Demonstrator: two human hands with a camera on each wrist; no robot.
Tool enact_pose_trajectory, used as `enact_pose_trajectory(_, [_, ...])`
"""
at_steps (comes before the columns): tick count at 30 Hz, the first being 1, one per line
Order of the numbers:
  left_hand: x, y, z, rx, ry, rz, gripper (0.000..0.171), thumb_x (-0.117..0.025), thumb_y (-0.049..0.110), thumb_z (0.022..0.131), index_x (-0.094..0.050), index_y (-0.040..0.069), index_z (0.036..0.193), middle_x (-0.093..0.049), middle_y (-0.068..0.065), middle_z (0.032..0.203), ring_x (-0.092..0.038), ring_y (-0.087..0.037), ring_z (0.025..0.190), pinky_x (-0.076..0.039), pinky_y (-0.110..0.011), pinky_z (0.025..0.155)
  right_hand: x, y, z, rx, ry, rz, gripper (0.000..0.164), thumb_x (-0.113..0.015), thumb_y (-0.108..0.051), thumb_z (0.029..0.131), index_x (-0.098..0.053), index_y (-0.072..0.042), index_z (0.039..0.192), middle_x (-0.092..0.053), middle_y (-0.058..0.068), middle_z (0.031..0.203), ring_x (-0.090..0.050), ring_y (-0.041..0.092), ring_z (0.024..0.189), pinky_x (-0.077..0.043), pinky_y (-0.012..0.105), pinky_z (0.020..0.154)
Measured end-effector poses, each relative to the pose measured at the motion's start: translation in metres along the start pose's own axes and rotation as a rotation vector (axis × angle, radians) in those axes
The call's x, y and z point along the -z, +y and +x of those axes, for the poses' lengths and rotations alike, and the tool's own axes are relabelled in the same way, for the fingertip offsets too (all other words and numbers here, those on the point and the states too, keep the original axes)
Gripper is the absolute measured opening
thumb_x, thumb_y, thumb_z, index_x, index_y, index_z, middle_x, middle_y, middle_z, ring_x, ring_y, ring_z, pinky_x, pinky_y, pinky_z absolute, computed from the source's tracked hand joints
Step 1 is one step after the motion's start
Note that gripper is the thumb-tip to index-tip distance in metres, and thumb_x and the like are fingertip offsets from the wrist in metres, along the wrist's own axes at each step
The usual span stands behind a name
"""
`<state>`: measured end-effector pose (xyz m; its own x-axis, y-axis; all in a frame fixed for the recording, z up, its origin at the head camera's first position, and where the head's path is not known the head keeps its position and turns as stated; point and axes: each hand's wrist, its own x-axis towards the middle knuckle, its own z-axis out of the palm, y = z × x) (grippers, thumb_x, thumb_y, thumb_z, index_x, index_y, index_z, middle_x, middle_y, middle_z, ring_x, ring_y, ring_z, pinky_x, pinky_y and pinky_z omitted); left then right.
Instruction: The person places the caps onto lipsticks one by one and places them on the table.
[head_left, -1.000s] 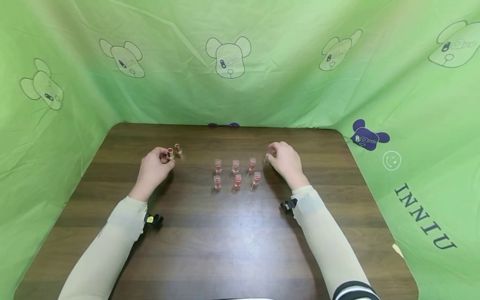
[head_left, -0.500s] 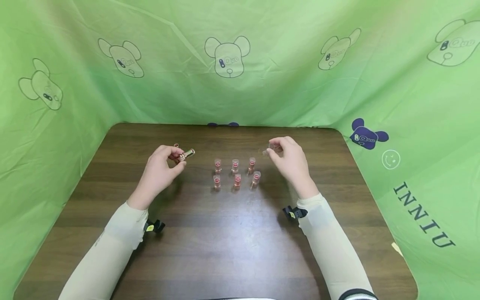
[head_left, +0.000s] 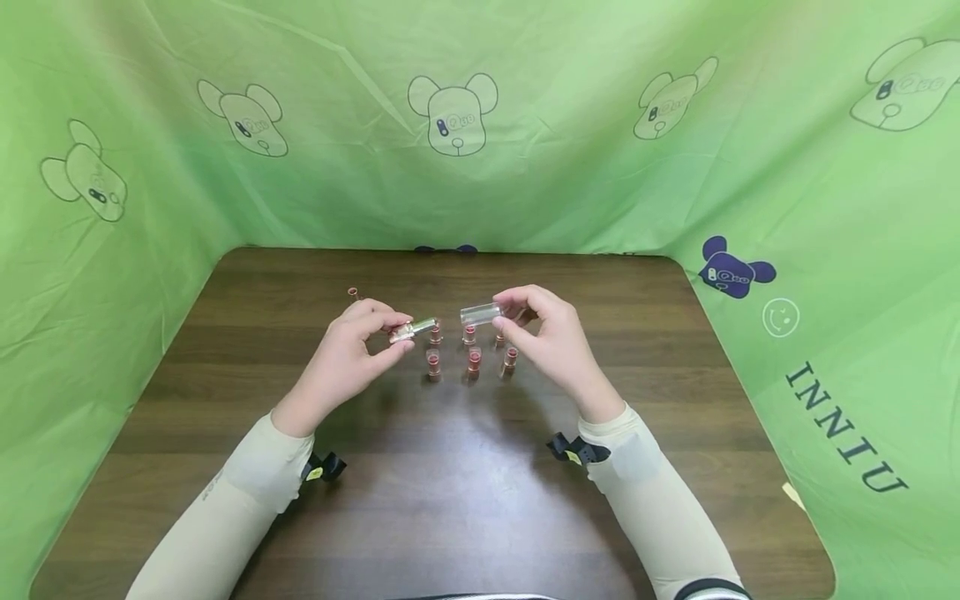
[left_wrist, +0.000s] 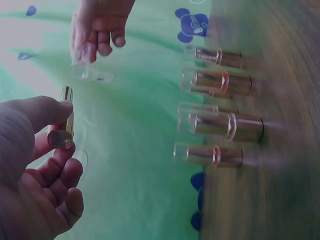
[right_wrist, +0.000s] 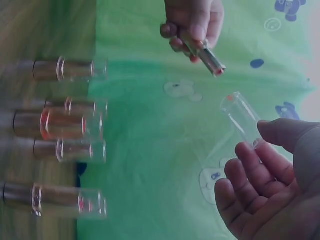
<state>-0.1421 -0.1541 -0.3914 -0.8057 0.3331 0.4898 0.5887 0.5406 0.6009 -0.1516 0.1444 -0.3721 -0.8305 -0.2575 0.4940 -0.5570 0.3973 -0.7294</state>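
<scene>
My left hand (head_left: pixel 341 354) pinches an uncapped gold lipstick (head_left: pixel 413 329), tilted with its open end toward the right. In the right wrist view the lipstick (right_wrist: pixel 209 56) shows a little red at that end. Thumb and fingers of my right hand (head_left: pixel 553 346) hold a clear lipstick cap (head_left: pixel 480 314) by its closed end. Its mouth points left at the lipstick, with a small gap between them, as the cap (right_wrist: pixel 241 117) in the right wrist view also shows. Both are held above the table.
Below the hands, several lipsticks with clear caps, such as this front one (head_left: pixel 474 363), stand upright in two rows. Another lipstick (head_left: pixel 353 292) stands behind my left hand, partly hidden. Green printed cloth (head_left: pixel 457 200) hangs around the wooden table (head_left: pixel 480 500).
My left hand has lifted the lipstick off the left side, tipped it over and brought it rightward. My right hand has raised the clear cap and moved it left toward the lipstick.
</scene>
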Motion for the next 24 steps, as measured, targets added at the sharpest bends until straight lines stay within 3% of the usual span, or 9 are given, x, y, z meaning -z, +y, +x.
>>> enact_pose_trajectory(5, [-0.002,0.008,0.0,-0.042,-0.02,0.01,0.027,-0.079,0.021,0.08,-0.072,0.016,0.105,-0.06,0.01,0.1,-0.052,-0.007,0.094,-0.043,-0.026,0.082,-0.007,-0.008,-0.002,-0.028,-0.034,0.039,0.027,-0.074,-0.009,0.084,-0.067,-0.011,0.11,-0.066,0.006,0.092,-0.061,0.018,0.079,-0.054,0.041,0.074])
enact_pose_trajectory(11, [-0.003,0.015,0.001,-0.069,-0.044,0.024,0.028,-0.077,0.022,0.08,-0.072,0.017,0.107,-0.059,0.012,0.101,-0.05,-0.006,0.094,-0.043,-0.026,0.081,-0.005,-0.038,-0.003,-0.031,-0.075,0.046,0.025,-0.071,-0.002,0.084,-0.066,-0.001,0.108,-0.066,0.014,0.093,-0.061,0.022,0.079,-0.053,0.045,0.075])
enact_pose_trajectory(15, [-0.003,0.018,0.001,-0.087,-0.046,0.024,0.028,-0.077,0.022,0.081,-0.071,0.02,0.108,-0.059,0.012,0.101,-0.049,-0.006,0.094,-0.042,-0.026,0.08,-0.006,-0.047,-0.004,-0.015,-0.099,0.057,0.024,-0.072,-0.001,0.083,-0.066,0.0,0.106,-0.067,0.013,0.094,-0.06,0.02,0.078,-0.053,0.036,0.073])
enact_pose_trajectory(18, [-0.004,0.021,0.002,-0.094,-0.053,0.012,0.028,-0.076,0.024,0.082,-0.071,0.023,0.109,-0.059,0.014,0.1,-0.049,-0.005,0.095,-0.043,-0.025,0.079,-0.008,-0.049,-0.005,-0.008,-0.117,0.09,0.024,-0.072,-0.002,0.083,-0.066,0.0,0.106,-0.066,0.011,0.093,-0.06,0.02,0.076,-0.053,0.029,0.063])
enact_pose_trajectory(21, [-0.005,0.025,0.002,-0.101,-0.065,0.012,0.028,-0.076,0.027,0.082,-0.071,0.024,0.11,-0.059,0.014,0.101,-0.049,-0.004,0.096,-0.043,-0.025,0.079,-0.011,-0.051,-0.006,0.019,-0.126,0.102,0.024,-0.072,-0.001,0.083,-0.066,0.0,0.105,-0.067,0.01,0.094,-0.06,0.021,0.076,-0.054,0.034,0.062])
enact_pose_trajectory(24, [-0.006,0.028,0.002,-0.103,-0.073,0.021,0.029,-0.076,0.028,0.083,-0.071,0.022,0.11,-0.06,0.013,0.104,-0.049,-0.005,0.098,-0.043,-0.026,0.081,-0.015,-0.047,-0.007,0.053,-0.111,0.094,0.023,-0.072,-0.002,0.083,-0.066,-0.001,0.105,-0.068,0.009,0.096,-0.06,0.017,0.079,-0.053,0.04,0.071])
